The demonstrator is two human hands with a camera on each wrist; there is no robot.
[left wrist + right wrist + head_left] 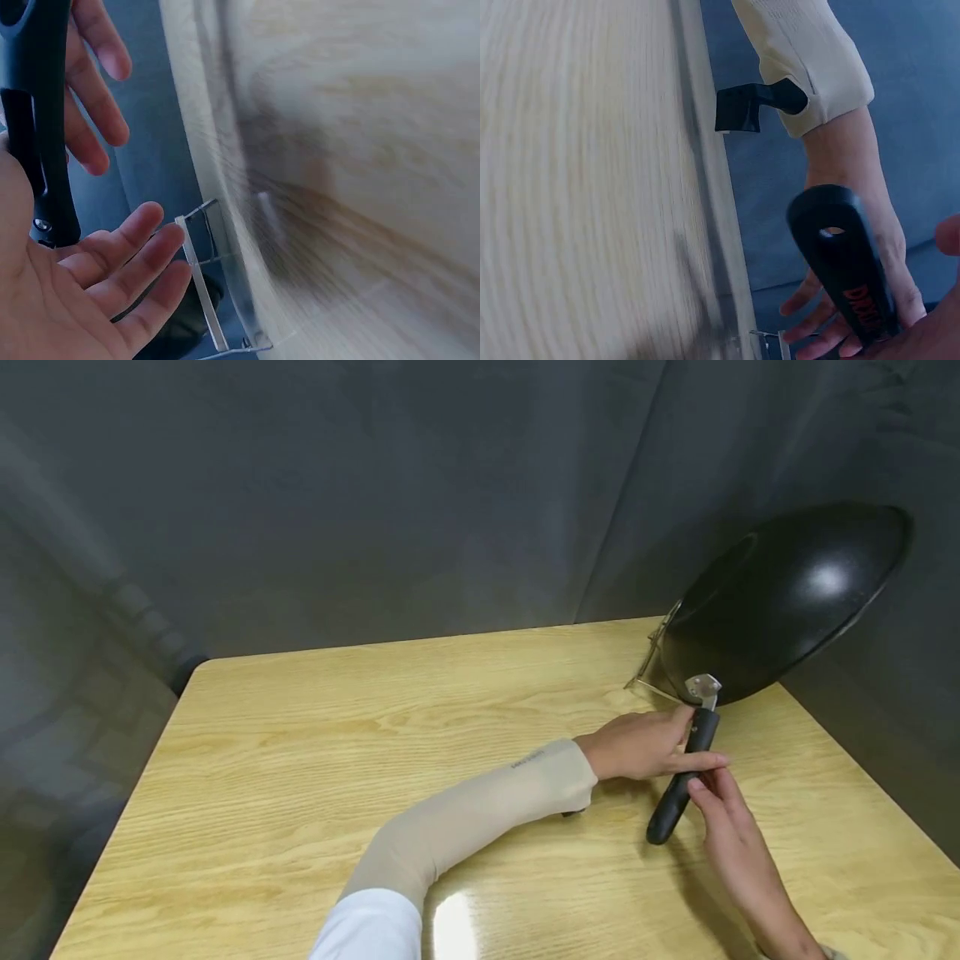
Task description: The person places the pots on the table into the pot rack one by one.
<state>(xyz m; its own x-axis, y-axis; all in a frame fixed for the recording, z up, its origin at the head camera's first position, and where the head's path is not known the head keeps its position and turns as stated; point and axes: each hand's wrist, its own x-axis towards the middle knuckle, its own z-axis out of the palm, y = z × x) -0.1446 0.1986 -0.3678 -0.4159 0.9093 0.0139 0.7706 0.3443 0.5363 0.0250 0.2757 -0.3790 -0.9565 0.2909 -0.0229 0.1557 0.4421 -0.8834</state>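
Observation:
A black wok (pixel 787 602) is tilted on its side at the right, its rounded outside toward me, against a wire rack (pixel 651 652). Its long black handle (pixel 671 802) slants down over the table. My left hand (pixel 641 745) is at the handle's upper part, thumb across it and loose, spread fingers (pixel 127 266) beyond it. Lower down, my right hand (pixel 738 839) has its thumb at the handle's side, and its straight fingers (pixel 94 109) reach out behind the handle in the left wrist view. The thumb of my left hand meets the right fingertips.
The wooden table (pixel 322 760) extends to the left, with a dark grey curtain (pixel 375 510) along its back. Another dark curtain borders the right edge. A black wrist camera mount (pixel 739 109) sticks out from the beige left sleeve (pixel 817 56).

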